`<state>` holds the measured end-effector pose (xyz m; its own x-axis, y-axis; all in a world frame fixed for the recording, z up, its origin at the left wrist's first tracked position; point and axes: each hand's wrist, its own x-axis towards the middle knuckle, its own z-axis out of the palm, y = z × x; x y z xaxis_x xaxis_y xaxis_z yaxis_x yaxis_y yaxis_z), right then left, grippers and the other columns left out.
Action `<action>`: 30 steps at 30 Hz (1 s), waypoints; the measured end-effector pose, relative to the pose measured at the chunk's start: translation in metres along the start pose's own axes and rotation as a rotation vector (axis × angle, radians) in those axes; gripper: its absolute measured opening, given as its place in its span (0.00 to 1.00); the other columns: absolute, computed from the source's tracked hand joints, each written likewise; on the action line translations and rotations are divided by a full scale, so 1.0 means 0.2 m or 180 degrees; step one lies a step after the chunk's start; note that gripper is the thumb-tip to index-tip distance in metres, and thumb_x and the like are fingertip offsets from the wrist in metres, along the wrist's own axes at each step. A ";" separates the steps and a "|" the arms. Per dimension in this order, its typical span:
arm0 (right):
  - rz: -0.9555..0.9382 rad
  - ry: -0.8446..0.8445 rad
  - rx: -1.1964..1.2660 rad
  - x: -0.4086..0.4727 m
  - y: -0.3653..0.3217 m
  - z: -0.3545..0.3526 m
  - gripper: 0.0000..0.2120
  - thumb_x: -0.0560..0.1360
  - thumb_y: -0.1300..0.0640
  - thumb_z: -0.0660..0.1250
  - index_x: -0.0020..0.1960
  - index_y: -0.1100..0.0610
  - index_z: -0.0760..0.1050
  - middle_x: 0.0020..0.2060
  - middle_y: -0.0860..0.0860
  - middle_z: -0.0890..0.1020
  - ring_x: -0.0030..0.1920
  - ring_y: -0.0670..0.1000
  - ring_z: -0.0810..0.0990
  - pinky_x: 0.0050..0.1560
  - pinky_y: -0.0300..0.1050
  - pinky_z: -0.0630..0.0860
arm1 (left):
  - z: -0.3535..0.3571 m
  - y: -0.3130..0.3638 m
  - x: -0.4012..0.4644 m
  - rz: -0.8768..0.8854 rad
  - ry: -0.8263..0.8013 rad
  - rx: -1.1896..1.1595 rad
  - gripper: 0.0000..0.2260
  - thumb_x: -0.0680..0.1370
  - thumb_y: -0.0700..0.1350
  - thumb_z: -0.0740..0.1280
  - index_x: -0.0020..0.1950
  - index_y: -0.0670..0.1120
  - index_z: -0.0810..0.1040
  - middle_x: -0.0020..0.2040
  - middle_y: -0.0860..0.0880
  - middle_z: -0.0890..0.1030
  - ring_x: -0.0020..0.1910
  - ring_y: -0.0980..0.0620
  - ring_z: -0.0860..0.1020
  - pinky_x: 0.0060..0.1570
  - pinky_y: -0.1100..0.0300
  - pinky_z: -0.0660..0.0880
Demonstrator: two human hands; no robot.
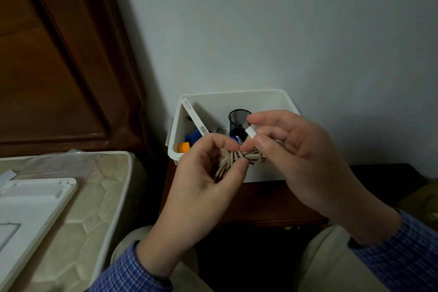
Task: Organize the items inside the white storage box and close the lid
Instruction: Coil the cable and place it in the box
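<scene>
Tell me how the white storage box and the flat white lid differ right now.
The white plastic storage box sits on the dark wooden nightstand against the wall; the flat white plastic lid lies apart on the quilted mattress at left. The box is open and holds items, including a black mesh cup and a long white barcoded packet; the lid holds nothing visible. The box is deep, the lid shallow. Both are white plastic with rounded corners.
</scene>
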<state>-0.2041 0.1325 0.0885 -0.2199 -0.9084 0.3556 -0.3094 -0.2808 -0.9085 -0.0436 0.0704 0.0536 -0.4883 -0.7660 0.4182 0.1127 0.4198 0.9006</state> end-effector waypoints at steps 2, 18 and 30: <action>0.0047 -0.0013 0.0138 0.00 -0.01 -0.01 0.09 0.78 0.64 0.67 0.56 0.56 0.79 0.43 0.48 0.88 0.46 0.46 0.87 0.46 0.36 0.80 | 0.00 0.00 0.00 -0.0084 0.0013 -0.0051 0.06 0.76 0.44 0.72 0.52 0.48 0.80 0.43 0.43 0.83 0.42 0.38 0.79 0.41 0.51 0.77; -0.0274 -0.0482 -0.0937 0.04 -0.04 -0.07 0.08 0.72 0.58 0.72 0.48 0.50 0.86 0.40 0.45 0.85 0.44 0.49 0.85 0.49 0.54 0.81 | -0.02 0.00 -0.01 0.0125 -0.0141 0.0273 0.08 0.80 0.49 0.68 0.58 0.56 0.80 0.53 0.52 0.83 0.56 0.48 0.81 0.52 0.65 0.76; -0.0091 -0.0638 -0.0722 0.09 -0.07 -0.09 0.06 0.70 0.57 0.74 0.46 0.50 0.86 0.39 0.49 0.86 0.39 0.54 0.86 0.45 0.62 0.82 | -0.04 -0.01 0.03 -0.0217 0.0378 -0.1082 0.04 0.75 0.45 0.69 0.46 0.45 0.78 0.32 0.47 0.75 0.33 0.52 0.72 0.35 0.64 0.71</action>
<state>-0.2203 0.1247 0.1109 -0.0281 -0.9505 0.3094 -0.5164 -0.2512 -0.8187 -0.0403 0.0613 0.0547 -0.4029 -0.8462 0.3487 0.3742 0.1954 0.9065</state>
